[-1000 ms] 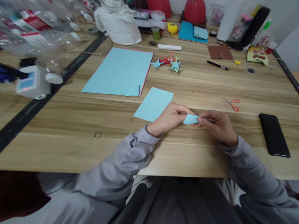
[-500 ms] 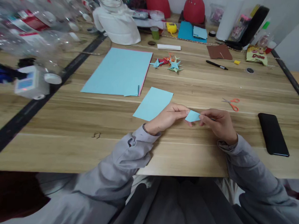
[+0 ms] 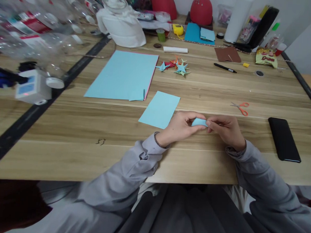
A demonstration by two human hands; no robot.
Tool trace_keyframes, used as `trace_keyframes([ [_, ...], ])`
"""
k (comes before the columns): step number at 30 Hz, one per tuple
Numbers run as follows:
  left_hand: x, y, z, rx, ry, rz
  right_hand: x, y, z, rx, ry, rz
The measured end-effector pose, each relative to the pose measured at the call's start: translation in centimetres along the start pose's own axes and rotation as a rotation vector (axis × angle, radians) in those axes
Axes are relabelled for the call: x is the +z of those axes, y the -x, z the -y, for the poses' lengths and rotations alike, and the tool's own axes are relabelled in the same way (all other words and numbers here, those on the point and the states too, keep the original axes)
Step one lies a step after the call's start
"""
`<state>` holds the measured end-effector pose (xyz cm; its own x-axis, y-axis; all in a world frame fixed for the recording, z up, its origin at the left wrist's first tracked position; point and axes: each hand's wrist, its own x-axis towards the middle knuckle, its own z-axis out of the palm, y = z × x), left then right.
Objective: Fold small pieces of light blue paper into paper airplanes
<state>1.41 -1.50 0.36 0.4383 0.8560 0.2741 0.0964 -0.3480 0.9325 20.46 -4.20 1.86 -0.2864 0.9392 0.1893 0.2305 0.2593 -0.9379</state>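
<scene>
Between my two hands is a small piece of folded light-blue paper (image 3: pixel 199 122), held just above the table. My left hand (image 3: pixel 183 127) curls around it, with thumb below and index finger above. At its right end, the thumb and fingertips of my right hand (image 3: pixel 225 129) pinch the paper. A larger light-blue sheet (image 3: pixel 159 109) lies flat beside my left hand, partly covered by it. Orange-handled scissors (image 3: pixel 240 107) rest beyond my right hand, their blades apart.
A stack of large blue sheets (image 3: pixel 123 75) lies at the left, with folded paper cranes (image 3: pixel 179 66) to its right. A black phone (image 3: pixel 284 139) lies at the right. Farther back are a pen (image 3: pixel 225 68) and brown paper (image 3: pixel 227 54). Plastic bottles (image 3: pixel 33 25) crowd the far left.
My left hand has shifted slightly right and now wraps around the folded paper, which shows less of its surface and looks bent. My right hand has stayed nearly in place.
</scene>
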Motion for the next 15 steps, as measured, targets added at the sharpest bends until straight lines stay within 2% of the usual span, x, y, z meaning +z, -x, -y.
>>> trace_keyframes([
  [6,0.05,-0.11,0.01,-0.165,0.203,0.073,0.00,0.05,-0.13,-0.042,0.028,0.011],
  [15,-0.39,-0.32,-0.45,-0.157,0.228,0.114,-0.15,0.09,0.10,-0.050,0.065,0.025],
])
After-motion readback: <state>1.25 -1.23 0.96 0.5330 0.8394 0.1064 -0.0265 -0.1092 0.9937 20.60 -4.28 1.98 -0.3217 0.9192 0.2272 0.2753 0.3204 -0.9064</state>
